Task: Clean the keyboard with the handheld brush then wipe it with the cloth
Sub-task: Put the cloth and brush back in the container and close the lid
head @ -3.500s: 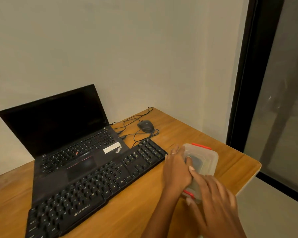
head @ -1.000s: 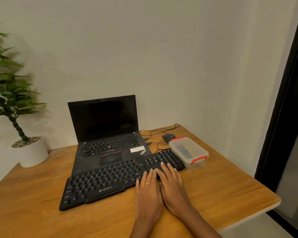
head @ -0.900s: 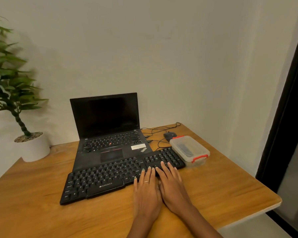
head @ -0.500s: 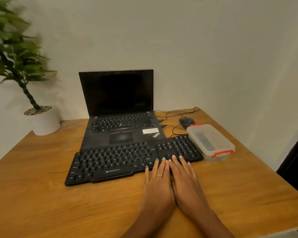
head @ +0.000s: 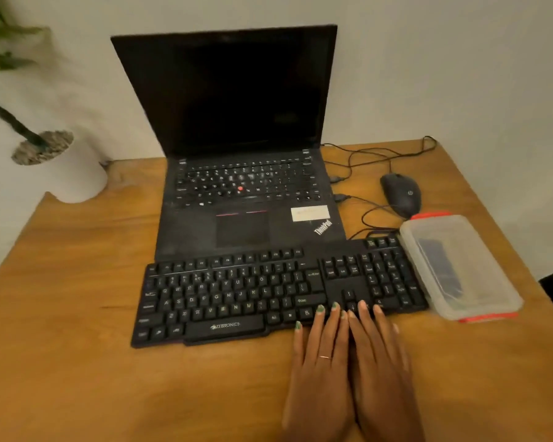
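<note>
Both hands have left the box [head: 460, 266] and are now lying flat, fingers together, holding nothing, at the lower right of the keyboard [head: 268, 295], the left hand [head: 321, 371] beside the right hand [head: 382, 371], so brushing is not yet starting.

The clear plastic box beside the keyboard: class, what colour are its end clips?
Red-orange clips at both ends of the plastic box, seen in the head view.

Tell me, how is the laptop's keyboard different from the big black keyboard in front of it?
The laptop's keyboard is built into the laptop and has a red dot in its middle; the big black keyboard is separate, lies flat on the table, and is wider, with extra keys on its right. Only the big one has fingertips resting on it. Both have black keys with pale letters.
</note>
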`<state>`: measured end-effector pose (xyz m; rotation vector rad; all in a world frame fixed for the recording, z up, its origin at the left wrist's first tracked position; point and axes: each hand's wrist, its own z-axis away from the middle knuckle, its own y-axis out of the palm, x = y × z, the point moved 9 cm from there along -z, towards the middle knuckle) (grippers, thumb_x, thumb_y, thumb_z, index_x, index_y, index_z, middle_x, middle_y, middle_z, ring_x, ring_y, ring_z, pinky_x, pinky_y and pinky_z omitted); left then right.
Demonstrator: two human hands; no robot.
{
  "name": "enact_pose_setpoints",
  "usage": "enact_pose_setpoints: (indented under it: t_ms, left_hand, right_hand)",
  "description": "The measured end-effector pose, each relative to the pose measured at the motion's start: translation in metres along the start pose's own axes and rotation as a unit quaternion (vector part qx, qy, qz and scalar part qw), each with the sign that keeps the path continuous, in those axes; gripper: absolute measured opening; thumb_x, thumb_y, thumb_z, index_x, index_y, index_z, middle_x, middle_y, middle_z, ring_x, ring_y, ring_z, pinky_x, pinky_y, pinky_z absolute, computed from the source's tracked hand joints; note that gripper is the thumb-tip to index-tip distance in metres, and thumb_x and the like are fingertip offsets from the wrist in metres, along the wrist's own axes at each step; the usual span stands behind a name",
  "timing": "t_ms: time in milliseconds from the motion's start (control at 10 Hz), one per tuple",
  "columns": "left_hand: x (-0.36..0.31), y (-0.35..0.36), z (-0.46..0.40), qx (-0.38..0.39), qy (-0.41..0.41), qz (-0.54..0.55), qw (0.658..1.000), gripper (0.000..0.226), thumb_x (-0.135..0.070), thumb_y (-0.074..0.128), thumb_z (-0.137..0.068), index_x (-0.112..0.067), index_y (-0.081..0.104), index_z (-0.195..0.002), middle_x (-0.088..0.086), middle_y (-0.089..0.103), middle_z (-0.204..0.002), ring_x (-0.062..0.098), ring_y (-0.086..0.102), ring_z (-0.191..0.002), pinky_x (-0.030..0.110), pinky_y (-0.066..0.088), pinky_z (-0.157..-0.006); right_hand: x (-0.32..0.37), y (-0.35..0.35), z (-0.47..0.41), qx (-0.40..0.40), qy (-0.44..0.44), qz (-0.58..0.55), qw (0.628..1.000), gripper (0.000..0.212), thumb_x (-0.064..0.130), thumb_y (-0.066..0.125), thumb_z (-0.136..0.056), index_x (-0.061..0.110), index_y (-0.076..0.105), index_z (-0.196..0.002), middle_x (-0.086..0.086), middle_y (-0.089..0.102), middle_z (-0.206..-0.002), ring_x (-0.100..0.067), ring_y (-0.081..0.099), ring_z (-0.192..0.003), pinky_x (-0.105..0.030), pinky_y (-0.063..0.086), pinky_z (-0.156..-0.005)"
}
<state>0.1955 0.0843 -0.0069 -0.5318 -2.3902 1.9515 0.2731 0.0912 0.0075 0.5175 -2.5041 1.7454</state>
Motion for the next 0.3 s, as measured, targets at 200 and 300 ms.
enact_pose_setpoints:
  t_ms: [200, 300]
  left_hand:
    - [0.006, -0.021, -0.001, 0.132, -0.015, -0.006, 0.991, 0.070, -0.036, 0.041, -0.090, -0.015, 0.016, -0.153, 0.005, 0.033, -0.153, 0.022, 0.011, -0.147, 0.044, -0.001, -0.117]
    - [0.019, -0.047, -0.007, 0.143, -0.023, -0.010, 0.989, 0.063, -0.044, 0.038, -0.089, -0.011, 0.035, -0.143, 0.008, 0.040, -0.149, 0.024, 0.030, -0.139, 0.045, 0.001, -0.116]
  right_hand:
    - [0.002, -0.014, -0.004, 0.082, 0.019, 0.020, 0.996, 0.049, 0.023, 0.031, -0.093, 0.007, 0.039, -0.138, -0.016, 0.040, -0.146, -0.027, 0.020, -0.143, -0.045, 0.011, -0.115]
    - [0.011, -0.024, -0.012, 0.099, -0.015, 0.047, 0.994, 0.046, 0.026, 0.035, -0.092, 0.006, 0.041, -0.133, -0.022, 0.048, -0.137, -0.033, 0.033, -0.133, -0.047, 0.012, -0.113]
